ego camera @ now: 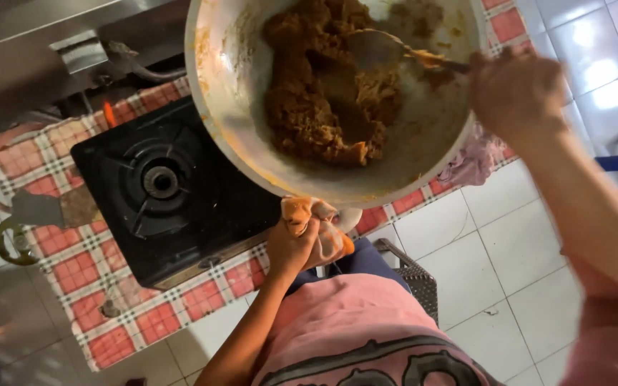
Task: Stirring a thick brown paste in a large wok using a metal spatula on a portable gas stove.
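Observation:
A large metal wok [237, 136] is lifted off the stove and holds a thick brown cooked mass [323, 93]. My left hand [291, 246] grips the wok's near handle through an orange cloth [323, 229]. My right hand [516, 89] holds a metal spatula [380, 48], whose blade lies in the brown food at the wok's far side.
A black gas stove [159, 193] with a bare burner sits on a red-and-white checked cloth [73, 264]. Beside the stove's left edge lies a small scraper [37, 211]. A pink rag [477, 161] hangs at the counter's right edge. White floor tiles [495, 250] and a dark basket [413, 275] lie below.

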